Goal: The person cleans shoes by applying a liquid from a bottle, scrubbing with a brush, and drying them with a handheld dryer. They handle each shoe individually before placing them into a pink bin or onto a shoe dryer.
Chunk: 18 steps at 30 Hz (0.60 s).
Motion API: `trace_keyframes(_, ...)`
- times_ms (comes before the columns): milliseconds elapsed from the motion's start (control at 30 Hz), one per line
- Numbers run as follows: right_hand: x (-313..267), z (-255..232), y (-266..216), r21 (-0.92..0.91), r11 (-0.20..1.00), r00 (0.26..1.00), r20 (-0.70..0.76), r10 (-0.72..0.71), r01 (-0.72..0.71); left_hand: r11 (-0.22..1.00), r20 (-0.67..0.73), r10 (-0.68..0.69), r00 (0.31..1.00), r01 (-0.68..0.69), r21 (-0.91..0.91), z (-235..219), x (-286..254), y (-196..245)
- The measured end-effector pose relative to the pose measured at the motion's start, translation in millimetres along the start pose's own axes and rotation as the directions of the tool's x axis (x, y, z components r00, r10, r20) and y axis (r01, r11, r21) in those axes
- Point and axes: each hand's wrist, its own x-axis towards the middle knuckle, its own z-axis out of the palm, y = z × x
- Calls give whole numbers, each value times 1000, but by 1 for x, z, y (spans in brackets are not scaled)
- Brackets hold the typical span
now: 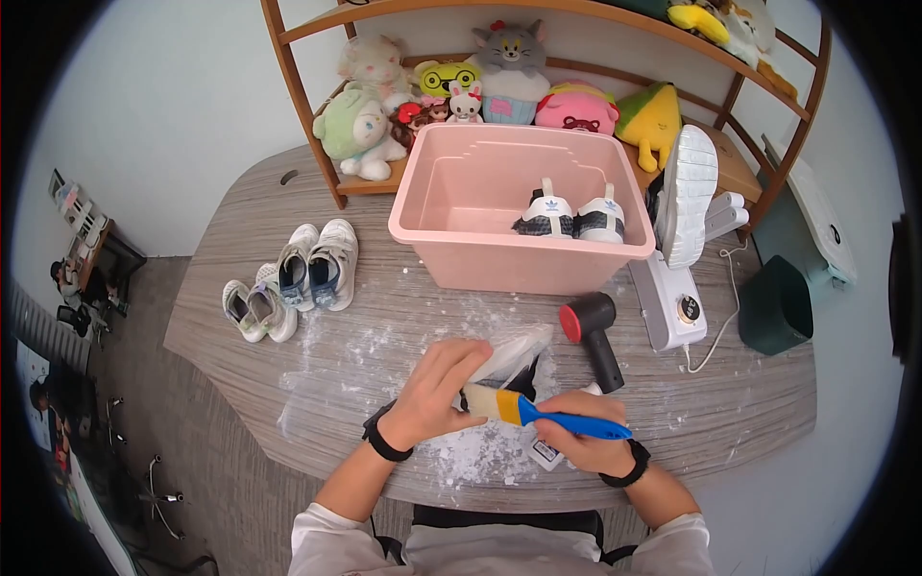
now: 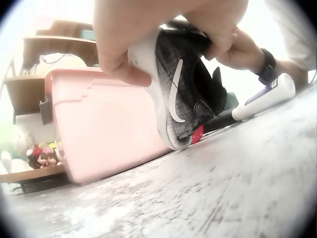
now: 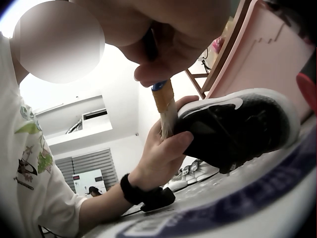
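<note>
My left hand (image 1: 437,394) grips a black sneaker (image 2: 181,84) with a white swoosh and white sole, tilted sole-up over the table. In the right wrist view the thumb lies at its heel and opening. My right hand (image 1: 586,427) holds a paintbrush (image 1: 509,405) by its blue handle; the band is yellow and the bristles pale. Those bristles (image 3: 169,119) meet the shoe's heel end, beside the left thumb. Behind the right hand lies a white bottle (image 2: 265,101) with a purple label, mostly covered by that hand in the head view.
White flakes (image 1: 480,456) dust the table. Ahead stands a pink tub (image 1: 519,269) containing two shoes. A black hair dryer (image 1: 600,346) lies right of centre, near a white shoe dryer (image 1: 669,307) bearing a shoe. Two pairs of white shoes (image 1: 331,264) sit at left.
</note>
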Motion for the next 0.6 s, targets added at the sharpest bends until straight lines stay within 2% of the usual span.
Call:
trace_keyframes(67, -5, 4, 5, 93, 981, 978, -106, 181, -171, 1000, 0, 3, 1000, -3, 3, 1, 0, 0)
trace_keyframes(133, -8, 0, 18, 100, 980, 971, -149, 185, -171, 1000, -6, 2, 1000, -2, 10, 2, -2, -3)
trace_keyframes(200, -9, -6, 29, 149, 964, 920, -297, 254, -219, 1000, -49, -30, 998, 29, -9, 4, -6, -9)
trace_keyframes(267, -3, -13, 32, 184, 958, 912, -309, 269, -220, 999, -53, -40, 998, 40, -13, 4, -6, -11)
trace_keyframes(333, -1, -17, 34, 324, 909, 857, -354, 374, -263, 999, -57, -49, 997, 48, -17, 4, -6, -12)
trace_keyframes(367, -1, -17, 35, 368, 911, 879, -350, 322, -188, 999, -63, -47, 997, 46, -12, 4, -5, -12)
trace_keyframes(400, -3, -16, 34, 368, 911, 880, -349, 322, -188, 999, -70, -45, 997, 45, -8, 4, -5, -11)
trace_keyframes(500, -5, -11, 26, 345, 901, 920, -192, 341, -262, 997, -63, -75, 995, 73, -31, 4, -6, -11)
trace_keyframes(600, 0, -12, 38, 332, 901, 880, -287, 379, -279, 992, -48, -121, 991, 119, -34, 0, -6, -12)
